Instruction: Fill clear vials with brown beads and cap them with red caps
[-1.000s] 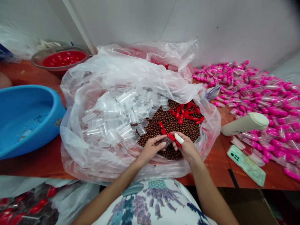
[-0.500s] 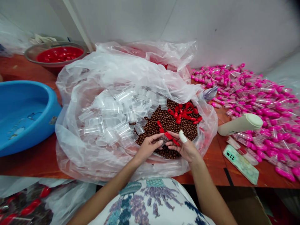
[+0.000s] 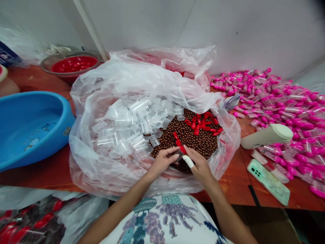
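Left hand (image 3: 164, 162) and right hand (image 3: 199, 166) pinching one small tube (image 3: 179, 155) with a red cap (image 3: 182, 149), low over the brown balls (image 3: 195, 140), near edge of the bag (image 3: 142, 81), so spills drop back in.

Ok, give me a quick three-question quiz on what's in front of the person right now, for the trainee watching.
1. True or false: both hands meet over the brown balls inside the clear plastic bag.
2. Multiple choice: the finished tubes piled at the far right of the table have caps of which colour? A) blue B) pink C) green
3. Short answer: what lies on the table by the right hand, between the bag and the pink-capped tubes?

Key
1. True: the left hand and right hand pinch a small tube with a red cap together.
2. B
3. A phone in a pale green case, with a cream bottle lying on its side beyond it.
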`<state>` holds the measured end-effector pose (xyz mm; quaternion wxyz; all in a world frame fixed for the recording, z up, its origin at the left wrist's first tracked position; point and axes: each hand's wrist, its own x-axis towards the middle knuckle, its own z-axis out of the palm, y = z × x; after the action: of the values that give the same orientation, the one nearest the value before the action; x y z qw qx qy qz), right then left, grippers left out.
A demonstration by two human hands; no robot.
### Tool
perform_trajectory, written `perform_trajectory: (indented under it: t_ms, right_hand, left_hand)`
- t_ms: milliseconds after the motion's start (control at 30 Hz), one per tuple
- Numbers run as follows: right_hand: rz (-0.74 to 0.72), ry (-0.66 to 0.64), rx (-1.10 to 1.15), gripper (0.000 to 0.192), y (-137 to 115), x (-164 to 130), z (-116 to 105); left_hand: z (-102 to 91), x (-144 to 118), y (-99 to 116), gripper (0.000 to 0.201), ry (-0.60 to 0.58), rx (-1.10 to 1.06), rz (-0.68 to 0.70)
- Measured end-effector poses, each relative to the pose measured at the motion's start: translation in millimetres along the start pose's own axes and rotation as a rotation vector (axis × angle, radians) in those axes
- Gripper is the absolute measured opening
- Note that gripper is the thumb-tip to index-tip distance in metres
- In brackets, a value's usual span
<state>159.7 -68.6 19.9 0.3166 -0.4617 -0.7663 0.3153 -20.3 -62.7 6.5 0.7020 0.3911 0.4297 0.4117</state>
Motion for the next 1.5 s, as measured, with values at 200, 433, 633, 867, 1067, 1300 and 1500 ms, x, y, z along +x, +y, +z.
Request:
perform_trajectory:
  t_ms: [200,433,633,867,1067,1300,1500]
  right_hand:
    - [-0.123,0.062,-0.266,0.073,3,-2,12]
    - [-0.181,0.085,-0.303,0.061,11,-2,15]
    - [-0.085,0.028,-0.128,0.058,5,-3,14]
    - [0.429,0.107,0.392,0.055,0,-5,-2]
    - [0.493,0.318,0.601,0.045,-7,-5,1]
    - [0.105,0.069,0.036,0.080,-8,-9,14]
    - [0.029,0.113,-0.177,0.069,-10,-8,18]
  left_hand:
    - [4.4,-3,2,0.046,0.011,-0.041,0.046]
    - [10.5,-8,2,0.052,-0.010,-0.049,0.114]
    - [10.7,-8,2,0.048,-0.021,-0.073,0.069]
    - [11.0,-8,12,0.048,-0.019,-0.135,0.036]
    - [14.0,-9,13,0.048,-0.015,-0.037,0.033]
    - [14.4,-11,8,0.061,0.010,0.080,0.060]
    - [16.0,-10,8,0.063,0.006,-0.136,-0.079]
